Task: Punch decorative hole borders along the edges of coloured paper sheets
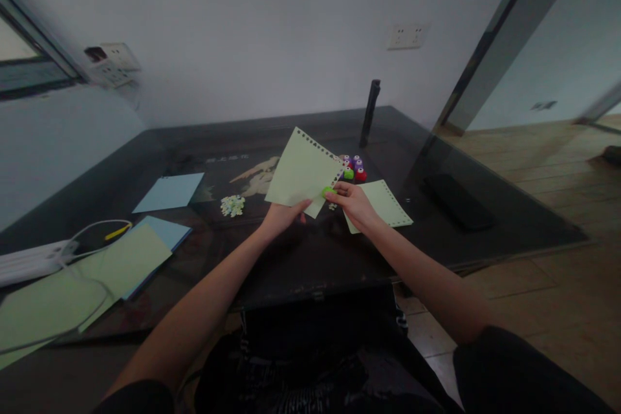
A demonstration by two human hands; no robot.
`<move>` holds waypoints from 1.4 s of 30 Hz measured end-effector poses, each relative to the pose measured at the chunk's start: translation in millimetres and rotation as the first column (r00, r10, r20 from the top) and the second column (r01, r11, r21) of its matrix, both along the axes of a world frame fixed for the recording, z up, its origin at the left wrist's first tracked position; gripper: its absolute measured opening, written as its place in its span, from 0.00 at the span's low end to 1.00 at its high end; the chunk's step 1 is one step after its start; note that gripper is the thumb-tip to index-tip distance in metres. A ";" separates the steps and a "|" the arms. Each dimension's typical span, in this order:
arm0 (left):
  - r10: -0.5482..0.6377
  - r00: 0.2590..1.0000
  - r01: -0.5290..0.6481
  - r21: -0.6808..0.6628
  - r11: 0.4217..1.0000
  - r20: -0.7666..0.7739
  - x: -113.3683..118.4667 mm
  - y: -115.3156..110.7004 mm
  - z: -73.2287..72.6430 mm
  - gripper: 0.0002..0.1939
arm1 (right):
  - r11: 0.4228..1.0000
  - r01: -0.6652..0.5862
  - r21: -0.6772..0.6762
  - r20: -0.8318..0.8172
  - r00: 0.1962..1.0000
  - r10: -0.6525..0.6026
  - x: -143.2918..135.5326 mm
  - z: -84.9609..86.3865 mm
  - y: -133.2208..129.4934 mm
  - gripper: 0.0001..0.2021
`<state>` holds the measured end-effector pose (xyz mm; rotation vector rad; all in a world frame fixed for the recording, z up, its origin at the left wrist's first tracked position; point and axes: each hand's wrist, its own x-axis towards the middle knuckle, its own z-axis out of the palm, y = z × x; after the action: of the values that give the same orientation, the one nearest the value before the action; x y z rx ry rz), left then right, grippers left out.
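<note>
My left hand (286,215) grips a pale green sheet of paper (295,174) from below, tilted up over the table. A row of small punched holes runs along the sheet's upper right edge and continues down its right side. My right hand (356,204) is closed on a small bright green craft punch (328,191), which sits at the sheet's right edge. Beside that hand lies another pale green sheet (385,204), also punched along its edges. Behind the raised sheet, several red, purple and green craft punches (358,167) stand grouped together, partly hidden.
A pile of tiny paper cutouts (233,206) lies left of my hands. Blue paper (169,193), a green stack (121,259) and a white power strip (33,262) with a cable are further left. A black upright object (370,113) stands behind; a dark flat object (458,200) lies right.
</note>
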<state>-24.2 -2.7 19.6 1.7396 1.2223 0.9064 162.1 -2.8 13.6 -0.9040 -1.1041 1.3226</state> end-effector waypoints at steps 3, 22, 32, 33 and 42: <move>0.007 1.000 -0.007 -0.012 1.000 0.000 0.3 -0.4 0.3 0.15 | 1.000 -0.005 0.003 0.016 1.000 0.005 1.0 -0.8 0.5 0.14; 0.100 0.988 -0.107 0.058 0.993 0.114 7.7 -1.6 -5.5 0.08 | 1.000 -0.019 -0.002 -0.034 0.999 0.019 2.4 -0.9 3.1 0.14; 0.130 0.983 -0.137 0.044 0.990 0.132 7.8 -1.2 -4.6 0.08 | 0.999 -0.045 -0.021 -0.045 0.998 0.044 2.5 -3.1 3.7 0.17; 0.141 0.981 -0.148 0.048 0.988 0.132 7.3 -0.4 -5.2 0.08 | 0.998 -0.048 -0.032 -0.040 0.998 0.047 2.9 -2.7 3.5 0.17; 0.274 0.953 -0.285 0.085 0.955 0.127 -4.5 11.8 -13.8 0.10 | 0.993 -0.097 -0.073 0.052 0.994 0.101 14.8 4.7 4.9 0.13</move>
<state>-28.7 9.1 5.8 1.5914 1.3892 1.2374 176.9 2.1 18.3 -0.9532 -1.1636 1.4326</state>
